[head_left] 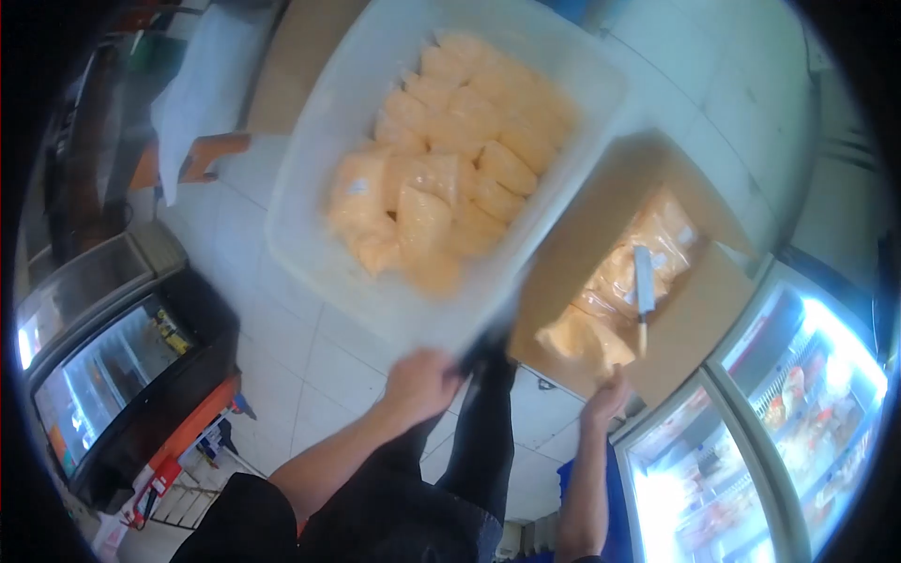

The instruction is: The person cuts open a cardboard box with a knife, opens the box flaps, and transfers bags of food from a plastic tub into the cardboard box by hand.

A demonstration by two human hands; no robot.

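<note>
The right hand (608,396) pinches the near end of a pale orange sealed bag (582,340), at the near edge of an open cardboard box (690,324). More such bags lie in the box, with a knife (645,291) resting on them. The left hand (422,383) is curled shut on the near rim of a large white plastic tub (319,188) filled with orange bags (450,178). Glass-topped freezers (751,450) stand right; another chest freezer (103,366) stands left, on white floor tiles (300,375).
</note>
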